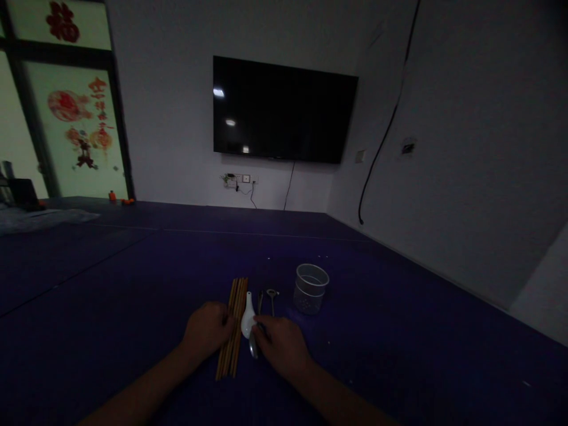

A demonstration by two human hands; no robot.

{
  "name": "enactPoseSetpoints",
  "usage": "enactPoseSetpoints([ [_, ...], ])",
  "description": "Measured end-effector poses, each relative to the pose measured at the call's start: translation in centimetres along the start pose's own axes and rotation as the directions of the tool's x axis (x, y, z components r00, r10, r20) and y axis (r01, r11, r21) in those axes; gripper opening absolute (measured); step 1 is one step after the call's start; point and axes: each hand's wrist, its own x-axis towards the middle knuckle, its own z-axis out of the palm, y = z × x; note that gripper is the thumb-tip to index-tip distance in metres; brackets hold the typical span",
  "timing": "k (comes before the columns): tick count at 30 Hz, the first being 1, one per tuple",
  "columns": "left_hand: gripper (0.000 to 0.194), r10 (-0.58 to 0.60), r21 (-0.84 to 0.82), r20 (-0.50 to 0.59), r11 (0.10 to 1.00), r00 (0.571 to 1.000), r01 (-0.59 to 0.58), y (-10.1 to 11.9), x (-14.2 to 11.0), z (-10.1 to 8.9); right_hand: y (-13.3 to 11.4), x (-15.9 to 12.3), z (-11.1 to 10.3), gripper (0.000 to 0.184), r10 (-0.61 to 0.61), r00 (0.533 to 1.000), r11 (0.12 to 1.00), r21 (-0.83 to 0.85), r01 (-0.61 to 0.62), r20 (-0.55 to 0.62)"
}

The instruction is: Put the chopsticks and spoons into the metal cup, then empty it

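A bundle of several wooden chopsticks lies lengthwise on the dark blue surface. My left hand is closed at its left side, with curled fingertips on the sticks. Just right of the bundle lies a white soup spoon, bowl toward me. My right hand bends over a metal spoon, thumb and fingers pinched around its middle, which they partly hide. Beyond that hand is a thin metal utensil with an openwork head. A metal utensil holder with small holes stands upright farther right.
The blue surface reaches back to a wall with a dark television. A black cable hangs down the right wall. Clear plastic sheeting and small orange items lie at the far left.
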Motion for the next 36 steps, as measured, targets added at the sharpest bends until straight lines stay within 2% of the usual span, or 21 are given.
enactPoseSetpoints([
  [6,0.035,-0.055,0.009,0.036,0.998,0.998,0.055,-0.2,0.1,-0.4,-0.2,0.0,-0.2,0.032,0.007,1.000,1.000,-0.023,-0.007,0.005],
  [14,0.040,-0.128,0.123,0.057,0.985,0.990,0.120,0.3,-0.3,-1.1,-0.1,0.0,0.0,0.032,0.007,1.000,1.000,-0.010,-0.007,-0.006],
  [20,0.042,-0.077,0.128,0.078,0.990,0.994,0.067,0.2,-0.4,-1.0,0.0,0.0,0.1,0.030,0.006,0.999,1.000,0.013,-0.006,-0.038],
  [28,0.035,-0.005,0.199,0.109,0.980,0.994,-0.017,0.0,0.0,-0.8,0.2,0.1,0.2,0.029,-0.002,0.997,1.000,0.026,0.004,-0.079],
  [33,0.034,-0.019,0.157,0.048,0.988,0.999,0.012,-0.6,0.3,-0.8,0.4,0.1,0.5,0.029,-0.005,0.990,0.997,0.081,0.017,-0.141],
  [36,0.034,0.011,0.102,-0.088,0.995,0.996,-0.002,-0.8,0.3,-1.4,0.4,0.1,0.4,0.031,0.000,0.974,0.990,0.141,0.032,-0.224],
])
